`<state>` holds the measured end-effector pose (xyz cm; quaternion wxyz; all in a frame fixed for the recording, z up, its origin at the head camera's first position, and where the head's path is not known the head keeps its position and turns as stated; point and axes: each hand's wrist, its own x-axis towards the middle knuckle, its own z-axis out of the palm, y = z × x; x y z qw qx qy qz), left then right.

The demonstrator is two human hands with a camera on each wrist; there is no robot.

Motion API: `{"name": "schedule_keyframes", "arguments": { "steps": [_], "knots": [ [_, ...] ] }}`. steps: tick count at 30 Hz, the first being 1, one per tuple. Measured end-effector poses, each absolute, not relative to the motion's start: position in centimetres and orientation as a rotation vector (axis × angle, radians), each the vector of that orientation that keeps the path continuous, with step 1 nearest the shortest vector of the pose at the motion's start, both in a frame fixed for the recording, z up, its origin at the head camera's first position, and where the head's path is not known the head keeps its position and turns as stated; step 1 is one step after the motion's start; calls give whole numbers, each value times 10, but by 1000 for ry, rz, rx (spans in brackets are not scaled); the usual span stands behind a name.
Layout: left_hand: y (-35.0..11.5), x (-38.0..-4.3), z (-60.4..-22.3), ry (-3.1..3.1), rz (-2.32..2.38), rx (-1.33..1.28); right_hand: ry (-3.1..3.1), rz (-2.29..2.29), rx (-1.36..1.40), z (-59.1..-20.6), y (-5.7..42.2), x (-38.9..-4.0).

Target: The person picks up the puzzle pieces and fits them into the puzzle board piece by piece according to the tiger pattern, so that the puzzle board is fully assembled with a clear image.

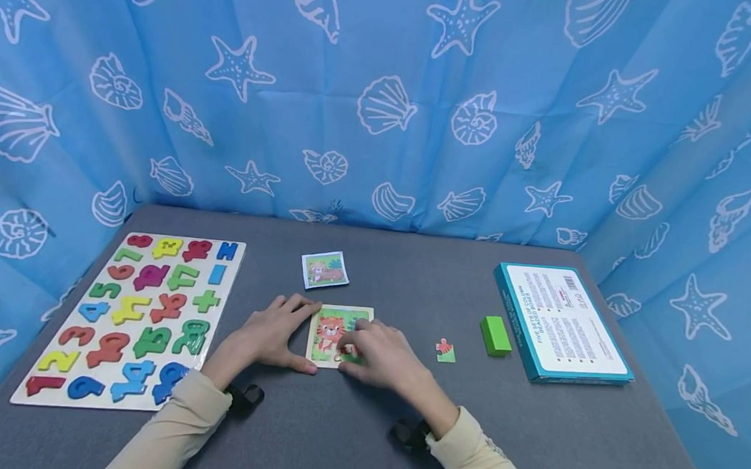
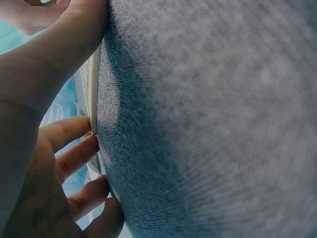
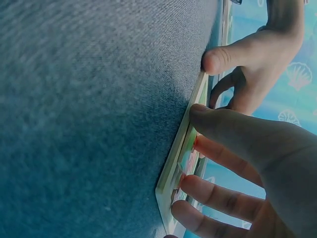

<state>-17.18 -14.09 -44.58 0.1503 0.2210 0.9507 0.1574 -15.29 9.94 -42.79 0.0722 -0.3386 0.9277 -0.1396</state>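
Observation:
A small framed jigsaw puzzle with a tiger picture lies flat in the middle of the table. My left hand is spread at its left side, fingertips at the upper corner and thumb by the lower one. Bent over the right half, my right hand holds a puzzle piece against the board, its thumb at the frame's near edge. That hand hides much of the picture's right side. To the right lies a loose jigsaw piece, green with an orange part.
Behind the puzzle is a small picture card. A number board with colourful numerals lies at the left. On the right are a green block and a teal-edged box. A blue shell-print curtain hangs behind the table.

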Motion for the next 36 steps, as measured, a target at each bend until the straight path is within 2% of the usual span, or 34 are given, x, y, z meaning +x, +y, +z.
{"name": "schedule_keyframes", "arguments": {
  "steps": [36],
  "knots": [
    [-141, -173, -447, 2723, 452, 614, 2817, -423, -946, -429, 87, -151]
  ]
}}
